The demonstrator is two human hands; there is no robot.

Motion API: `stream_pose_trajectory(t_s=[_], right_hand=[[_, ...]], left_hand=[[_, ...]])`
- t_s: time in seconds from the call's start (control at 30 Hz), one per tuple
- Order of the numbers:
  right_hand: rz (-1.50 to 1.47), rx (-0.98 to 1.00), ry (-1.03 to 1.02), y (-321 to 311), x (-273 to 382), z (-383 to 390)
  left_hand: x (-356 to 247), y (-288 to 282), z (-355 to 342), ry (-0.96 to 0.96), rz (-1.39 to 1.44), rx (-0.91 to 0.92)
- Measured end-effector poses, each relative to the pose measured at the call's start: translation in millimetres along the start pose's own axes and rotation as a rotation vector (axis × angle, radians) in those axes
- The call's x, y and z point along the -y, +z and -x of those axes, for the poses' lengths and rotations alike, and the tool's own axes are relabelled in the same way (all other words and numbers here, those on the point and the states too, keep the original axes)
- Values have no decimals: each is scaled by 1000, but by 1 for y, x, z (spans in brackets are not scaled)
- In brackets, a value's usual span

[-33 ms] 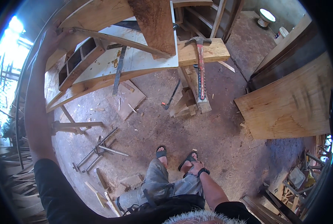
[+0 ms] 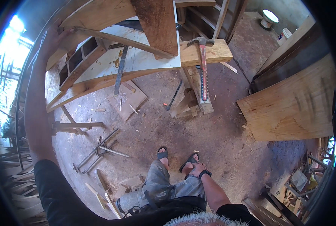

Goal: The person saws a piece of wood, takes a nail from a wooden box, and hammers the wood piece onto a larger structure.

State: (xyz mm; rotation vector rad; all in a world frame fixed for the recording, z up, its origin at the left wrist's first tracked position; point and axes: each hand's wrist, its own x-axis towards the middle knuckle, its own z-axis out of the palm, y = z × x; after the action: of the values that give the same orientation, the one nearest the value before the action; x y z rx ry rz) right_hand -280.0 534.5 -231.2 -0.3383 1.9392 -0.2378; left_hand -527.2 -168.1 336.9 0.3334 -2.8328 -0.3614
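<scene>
My left hand [image 2: 59, 34], at the upper left, has its fingers closed on wooden pieces where a narrow slat [image 2: 119, 41] meets a broad plywood piece [image 2: 89, 13]. My right hand [image 2: 197, 169] is curled over my right knee, a dark watch on its wrist. A white board [image 2: 132, 62] lies on the workpiece, with a small compartmented wooden frame [image 2: 81, 62], a dark metal straight bar [image 2: 121, 66] and an upright reddish panel [image 2: 155, 26] on or beside it. A red-handled claw hammer [image 2: 202, 69] rests head-up across the end of a pale plank [image 2: 220, 51].
A large plywood sheet [image 2: 288, 109] leans at the right. Clamps [image 2: 96, 152], a trestle [image 2: 76, 128], a square board [image 2: 128, 98] and a dark bar tool [image 2: 173, 98] lie or stand on the littered floor. Scrap wood [image 2: 296, 190] is piled at both sides; a toilet [image 2: 269, 19] stands beyond a doorway.
</scene>
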Motion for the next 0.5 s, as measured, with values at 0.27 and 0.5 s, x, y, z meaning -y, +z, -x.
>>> stream_pose_trajectory(t_s=[0.27,0.5], right_hand=[[-26,51,110,-19,15,17],[0,59,107,-19,18,15]], left_hand=[[6,5,0,-13,119,-11],[2,4,1,-18,99,-25]])
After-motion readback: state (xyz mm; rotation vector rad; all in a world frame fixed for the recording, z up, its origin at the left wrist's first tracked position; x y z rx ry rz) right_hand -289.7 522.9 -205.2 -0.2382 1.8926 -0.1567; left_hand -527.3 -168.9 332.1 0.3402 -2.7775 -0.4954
